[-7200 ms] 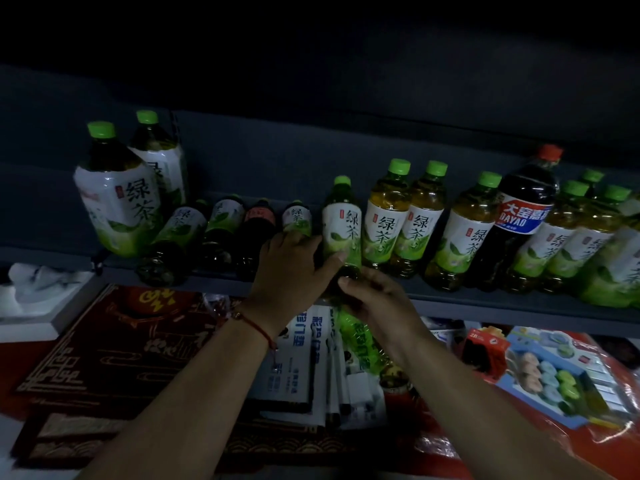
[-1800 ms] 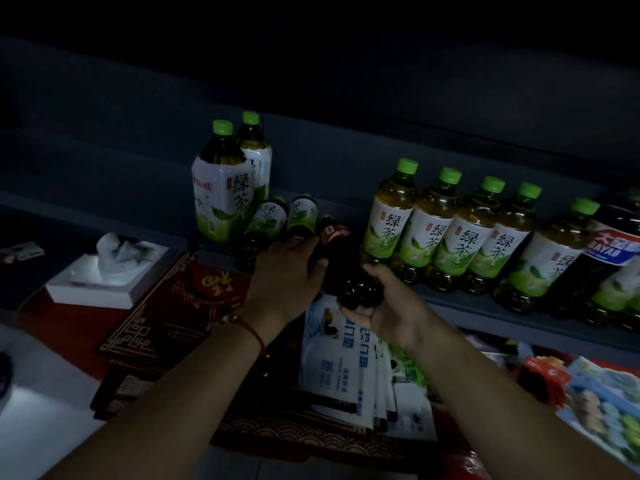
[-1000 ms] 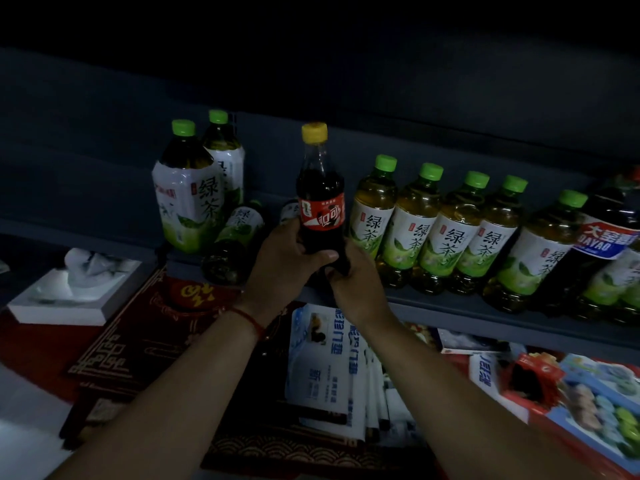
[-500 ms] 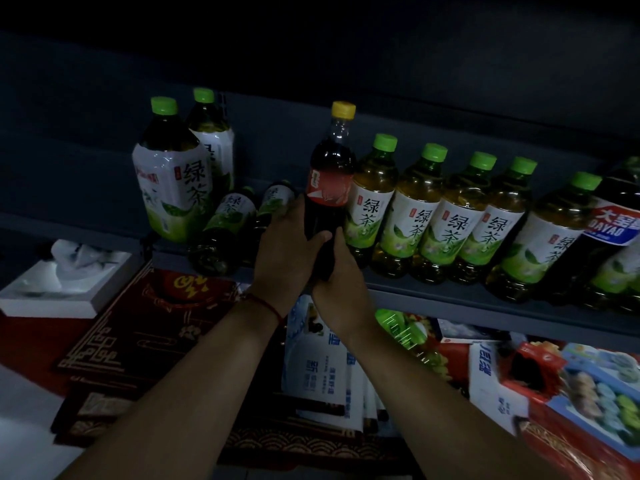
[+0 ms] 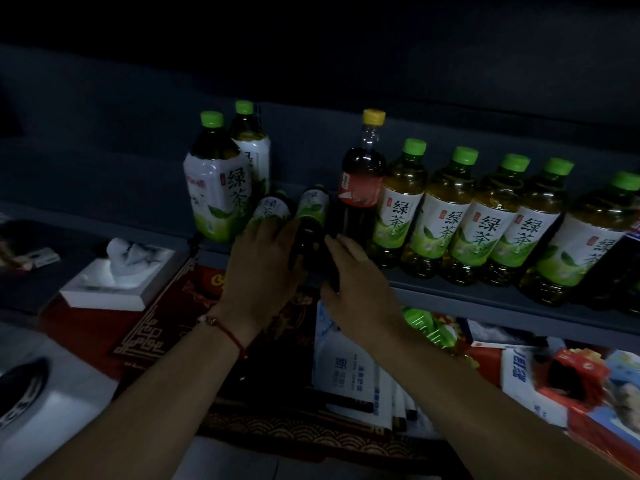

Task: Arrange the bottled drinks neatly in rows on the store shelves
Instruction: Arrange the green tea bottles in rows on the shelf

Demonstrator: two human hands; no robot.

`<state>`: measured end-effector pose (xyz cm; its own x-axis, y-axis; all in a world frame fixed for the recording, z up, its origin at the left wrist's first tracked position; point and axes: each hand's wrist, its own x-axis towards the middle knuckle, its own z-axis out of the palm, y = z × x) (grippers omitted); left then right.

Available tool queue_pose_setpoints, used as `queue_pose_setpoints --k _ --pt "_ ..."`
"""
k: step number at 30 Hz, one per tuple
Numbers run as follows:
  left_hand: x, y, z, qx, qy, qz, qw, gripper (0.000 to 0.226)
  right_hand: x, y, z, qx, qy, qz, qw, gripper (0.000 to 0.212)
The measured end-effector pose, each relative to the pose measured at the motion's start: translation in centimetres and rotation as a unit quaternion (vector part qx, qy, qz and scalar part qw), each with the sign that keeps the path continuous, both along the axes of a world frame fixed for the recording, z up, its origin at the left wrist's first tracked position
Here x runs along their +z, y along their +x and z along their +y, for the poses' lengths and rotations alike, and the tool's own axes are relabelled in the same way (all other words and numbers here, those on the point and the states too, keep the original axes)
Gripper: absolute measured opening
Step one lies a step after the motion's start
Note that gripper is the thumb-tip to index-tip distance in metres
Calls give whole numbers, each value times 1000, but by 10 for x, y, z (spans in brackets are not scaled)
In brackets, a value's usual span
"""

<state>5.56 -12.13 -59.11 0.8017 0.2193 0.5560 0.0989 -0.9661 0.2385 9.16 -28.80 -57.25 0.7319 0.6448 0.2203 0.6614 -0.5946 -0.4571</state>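
Observation:
A cola bottle (image 5: 360, 188) with a yellow cap and red label stands upright on the grey shelf (image 5: 485, 299), at the left end of a row of several upright green tea bottles (image 5: 446, 209). Two small green tea bottles (image 5: 311, 206) lie on their sides left of it. My left hand (image 5: 266, 268) covers their dark lower ends and curls round one. My right hand (image 5: 356, 282) touches that end from the right with relaxed fingers. Two large green tea bottles (image 5: 218, 188) stand further left.
Below the shelf lie white leaflets (image 5: 349, 368), a dark red patterned box (image 5: 166, 327) and colourful packets (image 5: 571, 382). A white tissue box (image 5: 117, 278) sits at the left. A dark cola bottle with a blue label is partly cut off at the far right.
Both hands have let go of the cola bottle, which now stands in the row. They have dropped to the lying green tea bottles left of it. The camera shifted left.

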Motion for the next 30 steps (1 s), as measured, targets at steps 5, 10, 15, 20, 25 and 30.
queue_pose_setpoints --k 5,10,15,20,25,30 --pt "-21 -23 26 51 49 91 993 67 12 5 48 2 -105 -11 994 88" --pt "-29 -28 31 48 50 117 991 72 7 12 69 -40 -153 -25 987 95" --pt "-25 -27 29 39 28 125 991 70 4 3 66 -53 -103 -83 990 72" --pt "-22 -26 26 27 12 118 993 67 -2 1 64 -135 97 -16 986 47" --pt "-17 -26 19 22 0 122 992 66 -5 15 73 -259 268 299 879 66" --pt "-15 -27 16 8 -15 110 994 63 9 27 74 -254 260 434 825 53"
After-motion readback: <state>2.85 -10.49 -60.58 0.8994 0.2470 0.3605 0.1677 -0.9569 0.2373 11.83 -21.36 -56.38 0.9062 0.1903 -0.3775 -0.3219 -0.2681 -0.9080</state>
